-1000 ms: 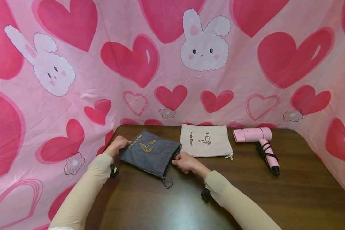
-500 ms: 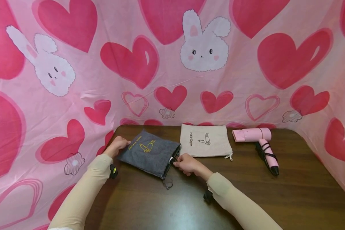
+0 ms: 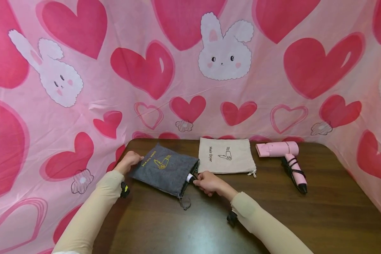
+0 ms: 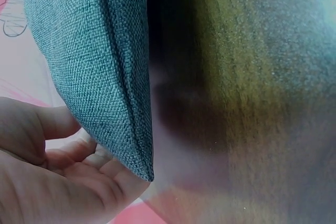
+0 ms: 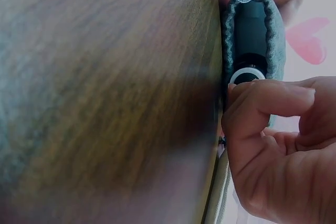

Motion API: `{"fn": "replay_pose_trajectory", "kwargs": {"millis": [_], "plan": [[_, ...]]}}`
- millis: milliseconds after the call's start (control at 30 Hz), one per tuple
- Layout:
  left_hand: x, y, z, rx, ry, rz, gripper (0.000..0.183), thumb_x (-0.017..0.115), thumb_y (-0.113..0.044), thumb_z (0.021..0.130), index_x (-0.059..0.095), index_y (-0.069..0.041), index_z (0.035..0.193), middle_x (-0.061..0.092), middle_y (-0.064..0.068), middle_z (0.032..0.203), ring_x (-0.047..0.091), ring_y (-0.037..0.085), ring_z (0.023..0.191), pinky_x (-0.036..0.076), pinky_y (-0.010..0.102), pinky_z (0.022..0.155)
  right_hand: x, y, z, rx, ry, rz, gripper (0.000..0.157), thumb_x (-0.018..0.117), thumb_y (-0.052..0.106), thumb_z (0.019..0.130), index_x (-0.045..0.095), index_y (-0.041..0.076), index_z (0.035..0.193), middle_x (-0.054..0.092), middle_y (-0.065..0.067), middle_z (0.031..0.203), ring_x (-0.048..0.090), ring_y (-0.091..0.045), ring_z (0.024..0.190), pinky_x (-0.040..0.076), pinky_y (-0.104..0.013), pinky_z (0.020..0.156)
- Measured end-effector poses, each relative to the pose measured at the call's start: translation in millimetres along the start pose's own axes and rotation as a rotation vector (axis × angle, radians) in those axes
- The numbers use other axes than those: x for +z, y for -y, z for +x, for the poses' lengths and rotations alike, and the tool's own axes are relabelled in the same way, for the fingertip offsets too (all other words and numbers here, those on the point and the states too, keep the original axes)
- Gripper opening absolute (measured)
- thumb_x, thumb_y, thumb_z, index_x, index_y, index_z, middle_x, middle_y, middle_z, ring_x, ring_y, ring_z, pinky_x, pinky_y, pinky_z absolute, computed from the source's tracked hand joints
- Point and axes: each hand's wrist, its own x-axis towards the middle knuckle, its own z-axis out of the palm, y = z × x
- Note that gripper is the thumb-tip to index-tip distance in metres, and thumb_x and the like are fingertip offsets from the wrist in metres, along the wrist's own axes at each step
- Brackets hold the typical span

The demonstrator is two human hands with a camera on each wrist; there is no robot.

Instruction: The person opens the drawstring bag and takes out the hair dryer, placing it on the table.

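Note:
A grey drawstring bag (image 3: 168, 174) with yellow "Hair Dryer" lettering lies at the left of the table, its mouth towards the right. My left hand (image 3: 131, 161) grips the corner of its closed end, thumb and fingers around the fabric (image 4: 100, 87). At the mouth, my right hand (image 3: 210, 183) pinches the black tip of a hair dryer (image 3: 190, 177), whose white handle end sticks out. The right wrist view shows a white ring and a dark body (image 5: 250, 30) inside the gathered opening. The remainder of that dryer is hidden by the bag.
A cream drawstring bag (image 3: 225, 165) with a dryer print lies flat behind my right hand. Further right rests a pink hair dryer (image 3: 280, 149), its black cord wound on the handle. The brown table (image 3: 190, 225) backs onto a pink heart-patterned cloth (image 3: 260, 88).
My right hand has moved slightly right, away from the grey bag's mouth, drawing the white and black handle end into sight. My left hand stays at the corner.

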Motion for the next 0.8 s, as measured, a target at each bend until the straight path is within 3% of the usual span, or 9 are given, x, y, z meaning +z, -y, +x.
{"fn": "replay_pose_trajectory", "kwargs": {"millis": [133, 400, 533, 633, 800], "plan": [[0.0, -0.9, -2.4, 0.01, 0.005, -0.011, 0.021, 0.06, -0.012, 0.102, 0.064, 0.006, 0.091, 0.05, 0.01, 0.083, 0.051, 0.028, 0.086, 0.048, 0.035, 0.072, -0.4, -1.5, -2.9, -0.009, -0.005, -0.007, 0.035, 0.06, 0.015, 0.108, 0.05, 0.009, 0.075, 0.047, -0.002, 0.061, 0.038, -0.011, 0.044, 0.036, -0.024, 0.04], [0.1, -0.8, -2.0, 0.029, 0.004, -0.008, 0.022, 0.059, -0.011, 0.102, 0.064, 0.007, 0.092, 0.05, 0.011, 0.084, 0.05, 0.029, 0.088, 0.047, 0.034, 0.073, -1.5, -0.9, -9.6, -0.012, -0.01, -0.02, 0.032, 0.059, 0.015, 0.108, 0.054, 0.005, 0.079, 0.051, -0.003, 0.063, 0.043, -0.011, 0.043, 0.042, -0.024, 0.04], [0.2, -0.2, -1.9, 0.025, 0.011, -0.016, 0.021, 0.059, -0.011, 0.102, 0.064, 0.006, 0.09, 0.05, 0.01, 0.083, 0.051, 0.027, 0.085, 0.047, 0.032, 0.07, -1.1, -2.3, -9.1, -0.005, 0.012, 0.017, 0.027, 0.056, 0.015, 0.109, 0.059, -0.001, 0.087, 0.061, -0.007, 0.068, 0.054, -0.011, 0.045, 0.05, -0.025, 0.041], [0.3, -0.6, -1.9, 0.017, 0.024, -0.027, 0.025, 0.059, -0.011, 0.102, 0.06, -0.002, 0.079, 0.048, 0.007, 0.078, 0.05, 0.024, 0.08, 0.046, 0.03, 0.067, -0.6, -2.3, -7.9, 0.002, 0.027, 0.067, 0.025, 0.056, 0.016, 0.11, 0.061, -0.005, 0.098, 0.068, -0.013, 0.077, 0.064, -0.014, 0.05, 0.054, -0.028, 0.045], [-0.4, -1.2, 0.3, -0.009, 0.077, -0.077, 0.035, 0.058, -0.014, 0.105, 0.054, -0.01, 0.07, 0.047, 0.003, 0.071, 0.051, 0.019, 0.071, 0.046, 0.031, 0.063, 0.7, 1.2, -3.3, 0.003, 0.014, 0.1, 0.03, 0.057, 0.024, 0.111, 0.061, -0.006, 0.108, 0.07, -0.018, 0.09, 0.071, -0.019, 0.059, 0.057, -0.032, 0.047]]}}
